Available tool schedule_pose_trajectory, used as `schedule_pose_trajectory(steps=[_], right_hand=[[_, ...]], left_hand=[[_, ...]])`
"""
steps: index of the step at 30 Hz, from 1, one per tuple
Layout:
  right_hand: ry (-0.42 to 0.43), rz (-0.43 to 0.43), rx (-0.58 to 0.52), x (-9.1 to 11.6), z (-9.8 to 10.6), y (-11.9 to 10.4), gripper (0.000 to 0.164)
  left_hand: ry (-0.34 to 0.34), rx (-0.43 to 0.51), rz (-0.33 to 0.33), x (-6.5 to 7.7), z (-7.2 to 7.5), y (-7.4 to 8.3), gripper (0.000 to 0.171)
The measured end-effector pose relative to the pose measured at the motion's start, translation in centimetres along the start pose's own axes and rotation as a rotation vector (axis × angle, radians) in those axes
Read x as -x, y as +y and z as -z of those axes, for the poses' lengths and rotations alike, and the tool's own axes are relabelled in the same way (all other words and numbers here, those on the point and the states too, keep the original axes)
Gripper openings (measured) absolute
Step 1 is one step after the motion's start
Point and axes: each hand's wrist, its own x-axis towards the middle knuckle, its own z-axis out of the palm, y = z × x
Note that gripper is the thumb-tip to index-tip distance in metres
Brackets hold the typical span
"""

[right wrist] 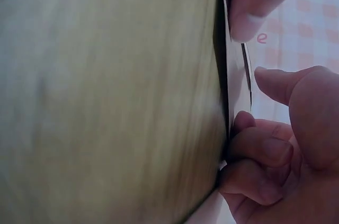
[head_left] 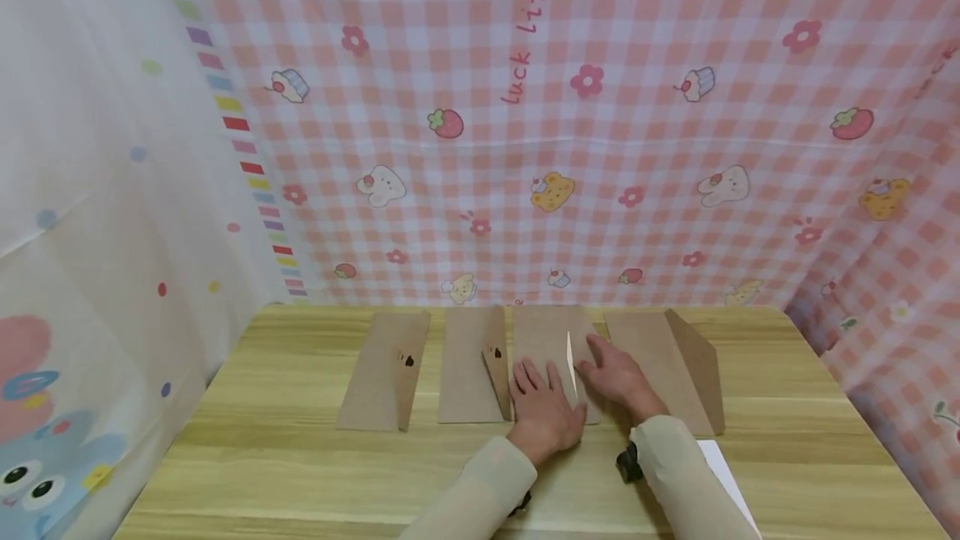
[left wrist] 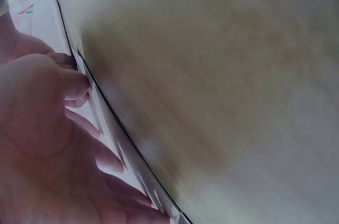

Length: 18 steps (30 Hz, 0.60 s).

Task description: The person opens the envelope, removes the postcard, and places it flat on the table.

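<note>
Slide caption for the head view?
Four brown card pieces in a row on a wood-grain table, left hand on the third from left, right hand at its right side.

I read red handwriting-style "luck life" lettering (head_left: 527, 38) running upward on pink-and-white checked fabric backdrop (head_left: 510, 157). Small red "e" (head_left: 518, 302) near backdrop's lower edge. Right wrist view shows me red "e" on checked fabric too. Faint red characters (head_left: 937, 73) at far right: I cannot read them.
</note>
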Motion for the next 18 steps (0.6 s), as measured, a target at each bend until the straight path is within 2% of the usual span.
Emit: schedule_pose_trajectory(steps=[6, 13, 18], right_hand=[[-0.004, -0.029, 0.005, -0.09, -0.28, -0.08, 0.065], [-0.016, -0.076, 0.078, -0.12, -0.35, -0.39, 0.068], [-0.007, -0.088, 0.088, -0.04, -0.42, -0.52, 0.069]], left_hand=[[0.036, -0.036, 0.023, 0.12, -0.15, 0.31, 0.076], [0.073, -0.091, 0.037, 0.06, -0.41, 0.65, 0.077], [0.092, -0.105, 0.050, -0.04, -0.42, 0.88, 0.078]])
